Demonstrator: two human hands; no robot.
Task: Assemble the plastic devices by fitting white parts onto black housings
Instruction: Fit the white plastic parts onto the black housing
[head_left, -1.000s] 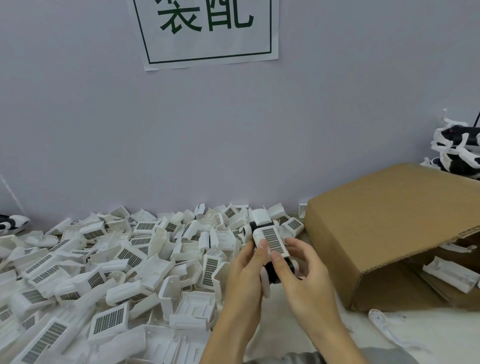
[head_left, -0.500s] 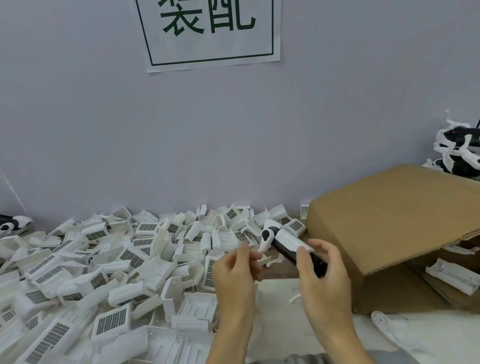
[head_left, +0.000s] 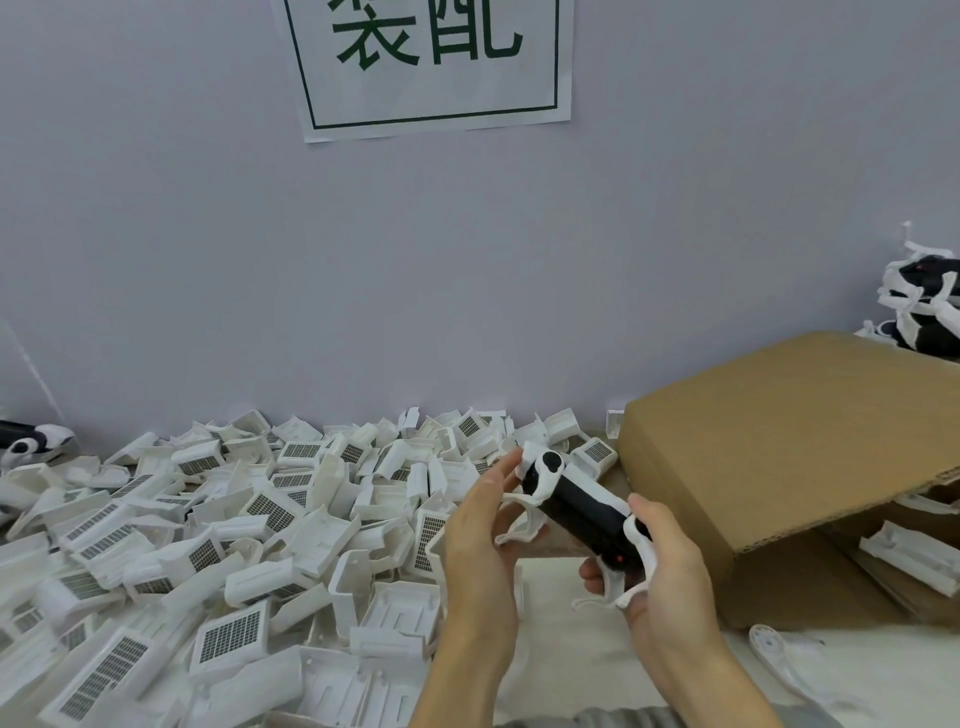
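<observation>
Both hands hold one black housing (head_left: 582, 501) with white clip parts on it, tilted from upper left to lower right above the table. My right hand (head_left: 662, 577) grips its lower end, fingers curled round the white bracket there. My left hand (head_left: 480, 535) holds the upper end, fingertips on the white piece beside the round black cap. A big heap of white parts with dark grilles (head_left: 218, 540) covers the table to the left.
An open cardboard box (head_left: 779, 452) lies on its side at the right with white parts (head_left: 906, 558) inside. Finished black-and-white devices (head_left: 924, 306) are stacked behind it; another one (head_left: 31, 441) lies far left. A white bracket (head_left: 779, 657) lies loose near the front right. A paper sign (head_left: 431, 62) hangs on the wall.
The device has been turned over, so its black side now faces up instead of the white grille. My right hand slid to the lower end and my left hand took the upper end again.
</observation>
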